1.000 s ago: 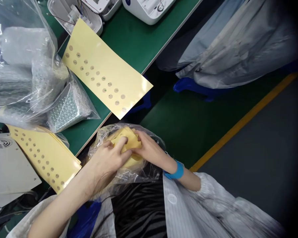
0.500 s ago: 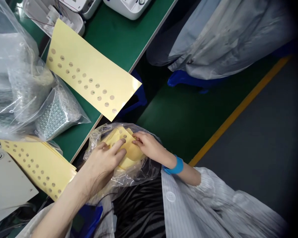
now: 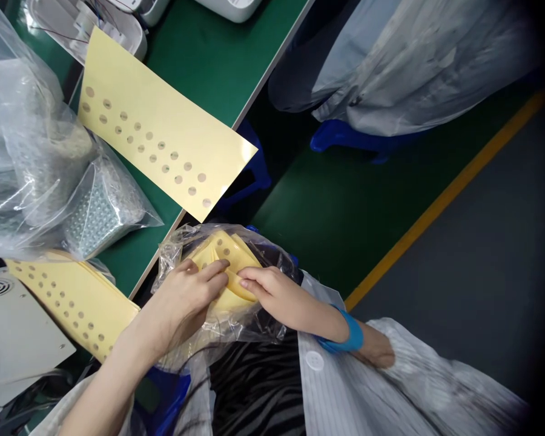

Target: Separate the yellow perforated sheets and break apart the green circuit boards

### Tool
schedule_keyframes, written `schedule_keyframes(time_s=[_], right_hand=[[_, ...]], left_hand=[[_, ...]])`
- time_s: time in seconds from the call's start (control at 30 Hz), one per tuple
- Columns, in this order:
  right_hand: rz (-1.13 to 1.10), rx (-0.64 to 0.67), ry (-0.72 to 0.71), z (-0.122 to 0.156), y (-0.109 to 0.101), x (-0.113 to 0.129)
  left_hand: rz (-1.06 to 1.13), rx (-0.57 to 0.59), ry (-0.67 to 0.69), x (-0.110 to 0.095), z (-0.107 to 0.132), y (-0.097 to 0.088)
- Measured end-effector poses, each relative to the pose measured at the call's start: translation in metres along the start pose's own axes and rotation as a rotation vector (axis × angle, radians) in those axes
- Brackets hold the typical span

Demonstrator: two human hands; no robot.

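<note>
A clear plastic bag [image 3: 236, 324] lies in my lap below the table edge, with folded yellow backing sheets [image 3: 227, 251] inside it. My left hand [image 3: 191, 293] presses on the sheets from the left, fingers curled onto them. From the right, my right hand [image 3: 272, 290] reaches in, its fingertips pinching the yellow sheets near the middle. A blue wristband [image 3: 345, 336] is on my right wrist.
A long yellow sheet with punched holes [image 3: 163, 130] overhangs the green table [image 3: 209, 54] edge. More punched yellow sheets [image 3: 72, 303] lie at the left on a white panel [image 3: 13, 339]. Clear bags of parts [image 3: 49, 175] fill the left. Blue stools [image 3: 345, 136] and covered goods stand on the floor.
My right hand has drawn back toward me and lower onto the sheets. The left hand stays on the bag. The view has shifted slightly.
</note>
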State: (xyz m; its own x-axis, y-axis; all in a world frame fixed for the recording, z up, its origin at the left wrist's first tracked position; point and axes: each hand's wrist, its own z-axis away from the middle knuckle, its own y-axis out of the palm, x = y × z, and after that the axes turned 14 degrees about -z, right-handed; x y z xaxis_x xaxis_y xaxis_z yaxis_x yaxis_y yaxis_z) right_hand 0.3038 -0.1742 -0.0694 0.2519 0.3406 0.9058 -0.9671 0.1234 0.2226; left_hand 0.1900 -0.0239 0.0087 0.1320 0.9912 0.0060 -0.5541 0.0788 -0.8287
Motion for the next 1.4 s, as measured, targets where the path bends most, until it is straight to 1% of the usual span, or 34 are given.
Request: schedule_keyframes(time_s=[0.13, 0.23, 0.3, 0.4, 0.53, 0.63, 0.77, 0.87, 1.0, 1.1, 1.2, 1.23, 1.27, 1.3, 1.33, 1.4], right_hand=[[0.07, -0.028, 0.013, 0.0, -0.001, -0.007], [0.031, -0.033, -0.015, 0.002, -0.003, -0.006], [-0.009, -0.007, -0.002, 0.003, -0.005, -0.003], [-0.051, 0.068, 0.06, 0.006, -0.009, 0.0], [-0.166, 0.101, 0.101, 0.006, -0.009, -0.005], [-0.311, 0.072, 0.103, 0.002, -0.005, -0.014], [-0.478, -0.002, 0.113, -0.003, 0.001, -0.02], [-0.519, -0.064, 0.151, -0.005, 0.002, -0.021], [-0.514, -0.121, 0.239, -0.008, 0.001, -0.022], [-0.57, -0.115, 0.293, -0.009, -0.001, -0.025], [-0.599, -0.032, 0.304, -0.012, -0.007, -0.029], [-0.594, 0.001, 0.292, -0.013, -0.01, -0.03], [-0.577, 0.003, 0.261, -0.015, -0.012, -0.031], [-0.534, -0.041, 0.205, -0.017, -0.013, -0.033], [-0.456, -0.123, 0.125, -0.02, -0.013, -0.036], [-0.186, -0.308, -0.066, -0.026, -0.011, -0.042]], left_hand=[[0.0, -0.01, -0.004, -0.001, 0.002, -0.003], [-0.012, -0.015, -0.003, -0.001, 0.003, -0.003], [-0.014, -0.022, 0.003, -0.001, 0.004, -0.003], [-0.013, -0.027, 0.0, -0.002, 0.005, -0.001], [-0.025, -0.03, -0.009, -0.003, 0.006, 0.001], [-0.025, -0.025, -0.002, -0.003, 0.005, 0.002], [-0.017, -0.007, 0.011, -0.003, 0.005, 0.003], [-0.011, -0.006, 0.028, -0.004, 0.005, 0.004], [0.012, -0.057, 0.022, -0.004, 0.006, 0.004], [0.023, -0.081, 0.015, -0.004, 0.006, 0.004], [0.026, -0.056, 0.022, -0.004, 0.005, 0.002], [0.022, -0.038, 0.024, -0.004, 0.005, 0.001], [0.014, -0.018, 0.024, -0.004, 0.005, 0.0], [0.001, 0.0, 0.022, -0.004, 0.005, -0.001], [-0.017, 0.012, 0.018, -0.004, 0.005, -0.002], [-0.049, 0.013, 0.01, -0.004, 0.005, -0.002]])
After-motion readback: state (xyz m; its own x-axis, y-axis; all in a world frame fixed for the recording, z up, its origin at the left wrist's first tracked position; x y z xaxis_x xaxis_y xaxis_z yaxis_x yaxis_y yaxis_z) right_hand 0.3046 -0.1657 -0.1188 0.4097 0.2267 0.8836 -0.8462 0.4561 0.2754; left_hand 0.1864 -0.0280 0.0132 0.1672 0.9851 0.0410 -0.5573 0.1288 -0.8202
